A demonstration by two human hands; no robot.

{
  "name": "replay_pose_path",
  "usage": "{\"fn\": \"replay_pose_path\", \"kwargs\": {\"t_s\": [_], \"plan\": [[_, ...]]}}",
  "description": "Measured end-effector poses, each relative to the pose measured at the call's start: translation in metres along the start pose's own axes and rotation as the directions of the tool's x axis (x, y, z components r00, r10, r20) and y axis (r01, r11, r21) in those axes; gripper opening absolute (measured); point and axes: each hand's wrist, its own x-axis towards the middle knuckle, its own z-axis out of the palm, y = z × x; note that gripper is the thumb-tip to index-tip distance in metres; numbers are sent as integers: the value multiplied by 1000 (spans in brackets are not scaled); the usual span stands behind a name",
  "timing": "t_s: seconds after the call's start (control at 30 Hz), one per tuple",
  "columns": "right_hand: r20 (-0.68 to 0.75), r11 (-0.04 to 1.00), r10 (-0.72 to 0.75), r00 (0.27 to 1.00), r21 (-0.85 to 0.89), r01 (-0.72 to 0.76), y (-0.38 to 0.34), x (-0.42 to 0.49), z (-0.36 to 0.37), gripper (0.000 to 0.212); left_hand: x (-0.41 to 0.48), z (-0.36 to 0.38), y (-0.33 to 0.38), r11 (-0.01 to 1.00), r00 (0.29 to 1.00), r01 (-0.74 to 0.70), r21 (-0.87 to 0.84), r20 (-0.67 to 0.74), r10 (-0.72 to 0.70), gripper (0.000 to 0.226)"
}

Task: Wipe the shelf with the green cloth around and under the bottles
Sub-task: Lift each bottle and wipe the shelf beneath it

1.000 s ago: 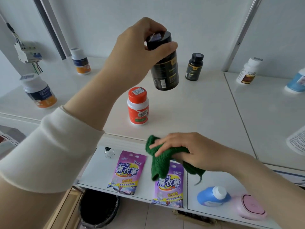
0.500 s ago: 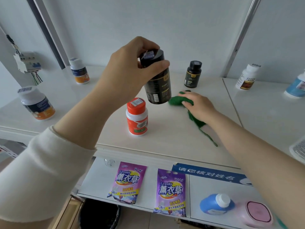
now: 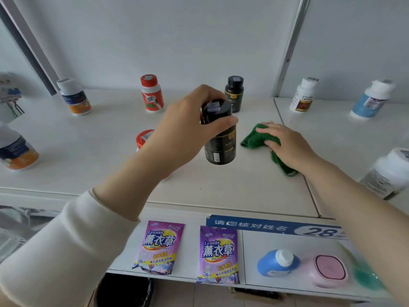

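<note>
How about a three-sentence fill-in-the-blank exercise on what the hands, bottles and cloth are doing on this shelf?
1. The bottle gripped by the left hand is coloured ____.
2. The right hand presses a ____ cloth flat on the shelf.
3. On the lower shelf lie ____ purple lavender packets.
Missing words: black; green; two.
</note>
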Motion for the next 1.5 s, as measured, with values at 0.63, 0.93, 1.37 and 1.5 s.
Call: {"fn": "replay_pose_path", "kwargs": {"t_s": [0.63, 0.93, 1.37, 1.5], "plan": [[98, 998, -59, 993, 16, 58, -42, -8, 14, 40, -1, -9, 8, 993, 986, 78, 94, -154, -63, 33], [307, 834, -538, 785, 327, 444, -84, -89, 30, 37, -2, -12, 8, 991, 985, 54, 125, -171, -32, 33], [209, 994, -92, 973, -34, 101, -6, -88, -24, 45, -14, 56, 1, 992, 987, 62, 111, 138, -77, 39], [310, 981, -185, 932, -3, 196, -9, -101, -22, 47, -16, 60, -4, 992, 978, 40, 118, 197, -62, 43]]}}
